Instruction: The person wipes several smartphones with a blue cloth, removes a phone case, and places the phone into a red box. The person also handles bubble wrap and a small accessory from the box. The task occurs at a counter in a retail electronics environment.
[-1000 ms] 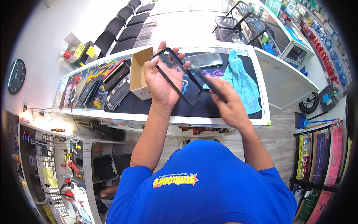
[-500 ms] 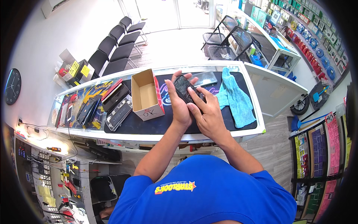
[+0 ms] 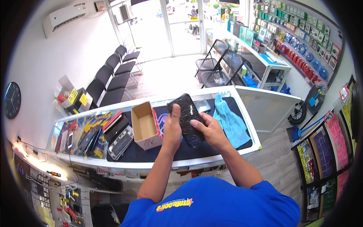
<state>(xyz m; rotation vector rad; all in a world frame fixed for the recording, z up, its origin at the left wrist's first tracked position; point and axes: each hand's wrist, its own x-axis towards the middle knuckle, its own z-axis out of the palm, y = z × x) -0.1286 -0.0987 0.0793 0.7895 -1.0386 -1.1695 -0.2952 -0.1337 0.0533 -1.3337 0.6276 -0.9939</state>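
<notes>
Both hands hold a black smartphone point(image 3: 188, 121) with a glossy surface that looks cracked or crinkled, raised above the counter. My left hand point(image 3: 172, 130) grips its left edge, thumb lying up along the face. On the other side, my right hand point(image 3: 212, 132) is closed around the right edge, thumb on the surface. Fingers behind the phone are mostly hidden. Just left stands an open cardboard box point(image 3: 145, 123). To the right lies a blue cloth point(image 3: 232, 126). Partly covered behind my right hand is a grey phone-like slab point(image 3: 204, 105).
Opened phones point(image 3: 121, 143) and several other phones point(image 3: 89, 138) lie on the left of the white-framed counter point(image 3: 177, 164). A white panel point(image 3: 267, 109) sticks out at its right end. Beyond are black chairs point(image 3: 117, 81) and folding chairs point(image 3: 223, 70).
The view has tilted up, showing more of the doorway. The phone now stands more upright, and my right fingers have gone from lying across its face to gripping its right edge.
</notes>
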